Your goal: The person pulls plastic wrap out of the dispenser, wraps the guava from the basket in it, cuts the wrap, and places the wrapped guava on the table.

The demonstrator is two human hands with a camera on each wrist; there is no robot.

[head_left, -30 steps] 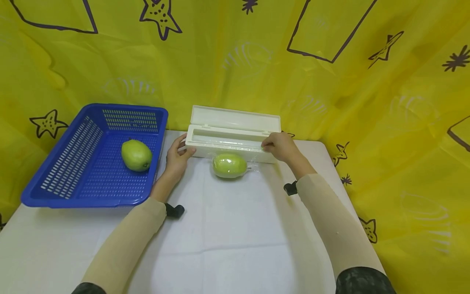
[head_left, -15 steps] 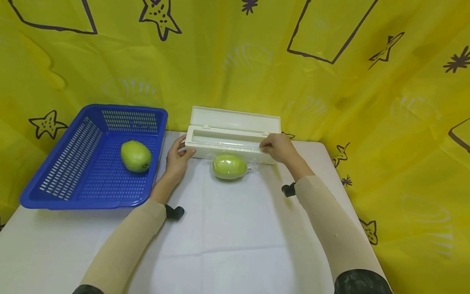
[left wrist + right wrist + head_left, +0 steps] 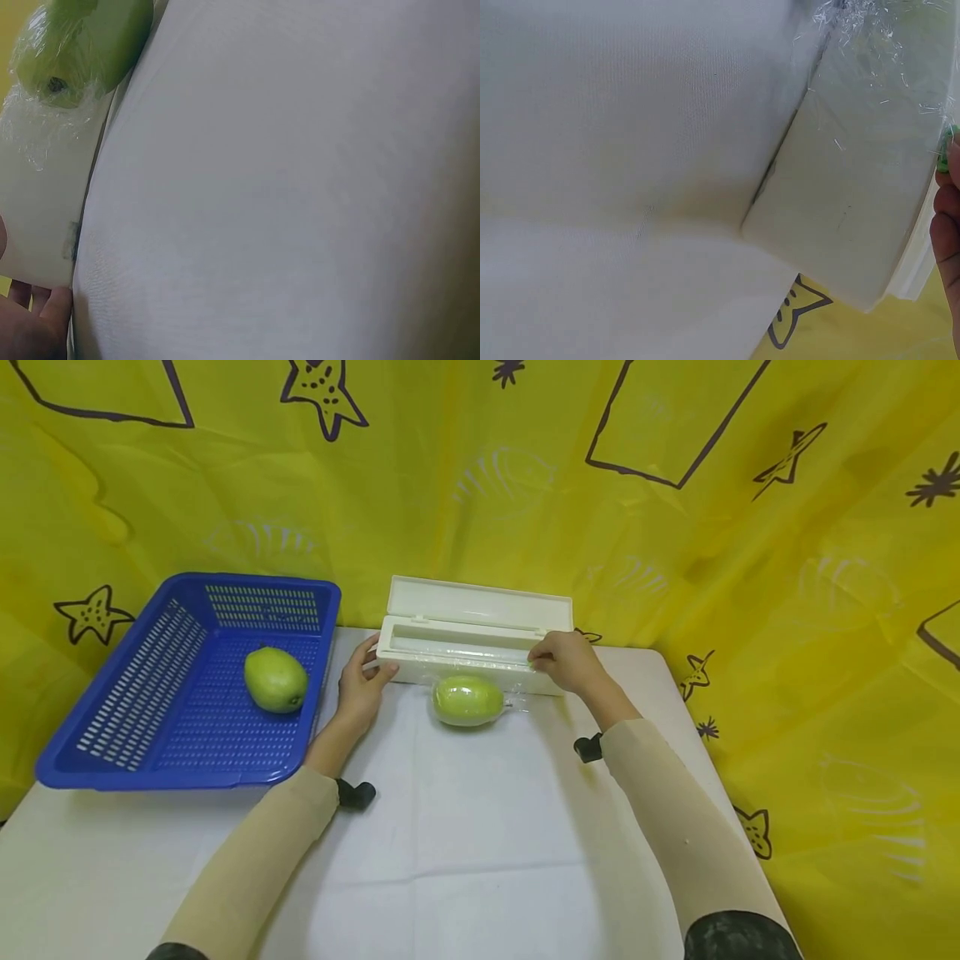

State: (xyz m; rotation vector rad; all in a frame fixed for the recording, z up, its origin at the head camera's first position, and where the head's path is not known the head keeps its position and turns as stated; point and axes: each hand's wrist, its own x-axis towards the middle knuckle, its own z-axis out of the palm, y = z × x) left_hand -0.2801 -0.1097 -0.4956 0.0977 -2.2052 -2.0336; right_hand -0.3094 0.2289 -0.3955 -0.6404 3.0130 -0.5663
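R hand (image 3: 567, 658) prob. slightly further L along box (image 3: 465, 623)

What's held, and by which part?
Left hand: long white plastic box, by its left end. Right hand: small green piece near box's right end, pinched; exact spot hidden.

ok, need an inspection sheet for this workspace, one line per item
Surface: white covering, creased across the middle.
Job's things: white box, lid open, roll inside; film-wrapped green fruit in front of it; clear film over part of the box front; blue basket to the left, holding a second green fruit with no film visible on it.
Clutter: nothing seen.
Hands: left hand grips the box's left end; right hand pinches a small green piece at its front edge, toward the right end.
Cables: nothing seen.
Surroundings: yellow patterned curtain behind and at the sides.
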